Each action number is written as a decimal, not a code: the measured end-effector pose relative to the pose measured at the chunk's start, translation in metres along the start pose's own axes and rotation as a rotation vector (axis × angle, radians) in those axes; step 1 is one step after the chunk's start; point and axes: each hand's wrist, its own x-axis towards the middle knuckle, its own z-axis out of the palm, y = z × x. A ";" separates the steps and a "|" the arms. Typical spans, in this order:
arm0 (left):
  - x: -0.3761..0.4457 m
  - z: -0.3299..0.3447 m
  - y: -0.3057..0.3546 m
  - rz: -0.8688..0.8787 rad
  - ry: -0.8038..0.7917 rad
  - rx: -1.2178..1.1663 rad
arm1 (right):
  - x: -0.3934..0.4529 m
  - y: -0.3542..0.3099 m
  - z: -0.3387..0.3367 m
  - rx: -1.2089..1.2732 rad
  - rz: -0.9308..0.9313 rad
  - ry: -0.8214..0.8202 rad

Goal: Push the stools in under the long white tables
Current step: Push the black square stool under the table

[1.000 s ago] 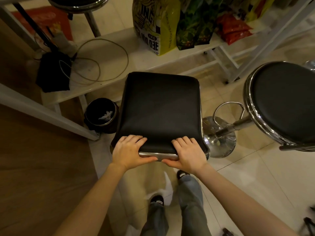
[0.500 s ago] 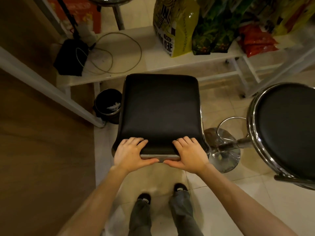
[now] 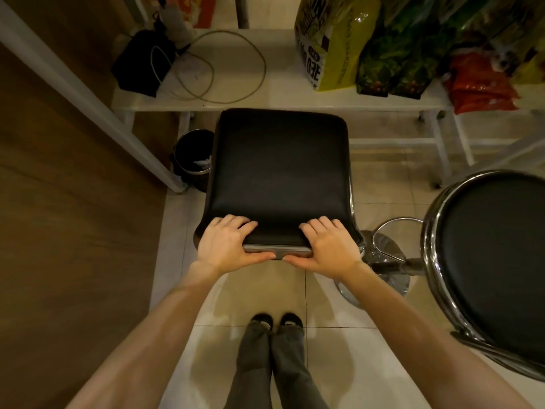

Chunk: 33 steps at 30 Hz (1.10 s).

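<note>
Both hands grip the near edge of the square black stool [image 3: 280,175]: the left hand [image 3: 225,246] at its seven o'clock corner, the right hand [image 3: 330,249] at its five o'clock corner, fingers curled over the cushion and thumbs tucked under the chrome rim, nearly meeting in the middle. The stool's far edge sits just at the front edge of the low white shelf [image 3: 280,95] at twelve o'clock. On that shelf lie a looped cable [image 3: 224,69] and a black pouch [image 3: 141,63] toward eleven, a yellow bag [image 3: 333,42] and green and red packets toward one. A small black bin [image 3: 193,156] stands at the stool's ten o'clock, touching or nearly so. At three o'clock a round black stool [image 3: 498,261] stands out on the tiled floor [image 3: 259,293], its chrome base [image 3: 383,261] just beside the right hand.
</note>
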 end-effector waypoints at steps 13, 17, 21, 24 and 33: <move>0.006 -0.003 0.002 -0.014 -0.106 0.068 | -0.002 0.001 -0.007 0.070 0.045 -0.025; 0.012 -0.023 0.008 0.020 -0.294 0.046 | -0.012 -0.005 -0.028 0.209 0.165 -0.020; 0.025 -0.061 0.038 0.117 -0.193 -0.065 | -0.036 -0.004 -0.066 0.237 0.253 0.084; 0.039 -0.099 0.076 0.225 -0.025 -0.185 | -0.066 0.003 -0.106 0.184 0.301 0.228; 0.042 -0.182 0.233 0.664 0.082 -0.335 | -0.178 0.036 -0.205 -0.004 0.495 0.491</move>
